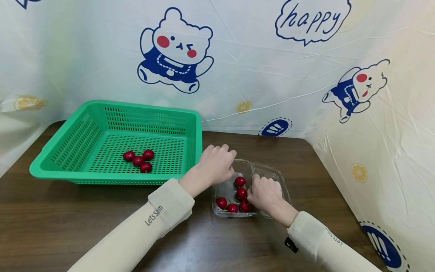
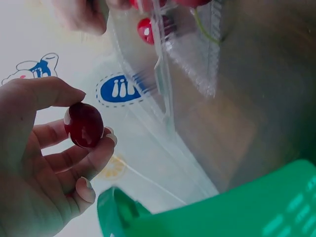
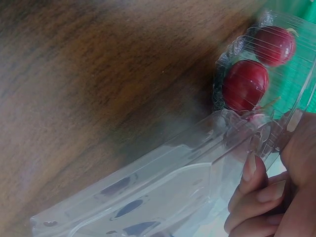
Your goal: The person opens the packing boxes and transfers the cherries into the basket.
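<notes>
My left hand (image 1: 215,163) is over the left side of a clear plastic clamshell box (image 1: 222,189). In the left wrist view its thumb and fingers pinch a dark red cherry (image 2: 85,125), which the head view hides. Several cherries (image 1: 232,207) lie in the box, along its near and right sides. At the box's right edge, by the hinge, my right hand (image 1: 266,192) grips the plastic between thumb and fingers, as the right wrist view shows. The open lid (image 3: 148,197) extends from that edge, partly behind this hand.
Left of the box stands a green perforated basket (image 1: 102,176) with several more cherries (image 1: 138,160) on its floor. Both containers are on a dark wooden table (image 1: 190,241). A printed curtain (image 1: 244,68) hangs behind the table and along its right side.
</notes>
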A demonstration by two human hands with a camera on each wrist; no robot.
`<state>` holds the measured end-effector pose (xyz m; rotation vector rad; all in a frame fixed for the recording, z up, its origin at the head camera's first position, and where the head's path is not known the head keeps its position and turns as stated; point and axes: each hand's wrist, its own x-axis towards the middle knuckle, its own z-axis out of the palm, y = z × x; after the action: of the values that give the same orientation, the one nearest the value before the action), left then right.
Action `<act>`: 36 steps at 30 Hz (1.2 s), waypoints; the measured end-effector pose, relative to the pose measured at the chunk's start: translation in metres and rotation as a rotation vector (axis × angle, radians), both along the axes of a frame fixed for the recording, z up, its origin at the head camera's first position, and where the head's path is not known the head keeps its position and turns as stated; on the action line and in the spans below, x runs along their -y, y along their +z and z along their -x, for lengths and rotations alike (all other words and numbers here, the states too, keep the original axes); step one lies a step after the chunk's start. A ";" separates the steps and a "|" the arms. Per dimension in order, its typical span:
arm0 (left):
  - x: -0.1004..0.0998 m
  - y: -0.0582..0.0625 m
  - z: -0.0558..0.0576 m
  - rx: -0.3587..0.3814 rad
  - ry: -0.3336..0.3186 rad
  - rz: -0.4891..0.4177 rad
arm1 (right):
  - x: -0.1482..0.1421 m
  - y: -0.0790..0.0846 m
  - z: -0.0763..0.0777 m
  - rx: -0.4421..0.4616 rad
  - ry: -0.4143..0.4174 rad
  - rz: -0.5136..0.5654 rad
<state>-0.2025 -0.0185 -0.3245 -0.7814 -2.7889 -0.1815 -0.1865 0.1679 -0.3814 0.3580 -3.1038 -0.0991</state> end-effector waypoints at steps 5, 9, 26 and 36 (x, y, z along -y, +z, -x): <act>0.008 0.008 0.001 -0.008 0.009 0.011 | 0.000 0.000 0.000 -0.010 0.003 0.002; 0.015 0.016 0.000 0.012 0.013 0.014 | 0.001 0.000 0.000 -0.017 0.003 0.001; 0.042 0.029 0.007 0.023 0.045 -0.024 | 0.000 0.001 -0.001 -0.015 0.010 0.006; 0.060 0.036 0.009 0.026 0.081 -0.050 | 0.001 0.000 -0.002 -0.011 0.011 0.006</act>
<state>-0.2118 -0.0785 -0.2884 -0.6578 -2.8222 -0.2472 -0.1850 0.1673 -0.3811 0.3729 -3.0902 -0.0911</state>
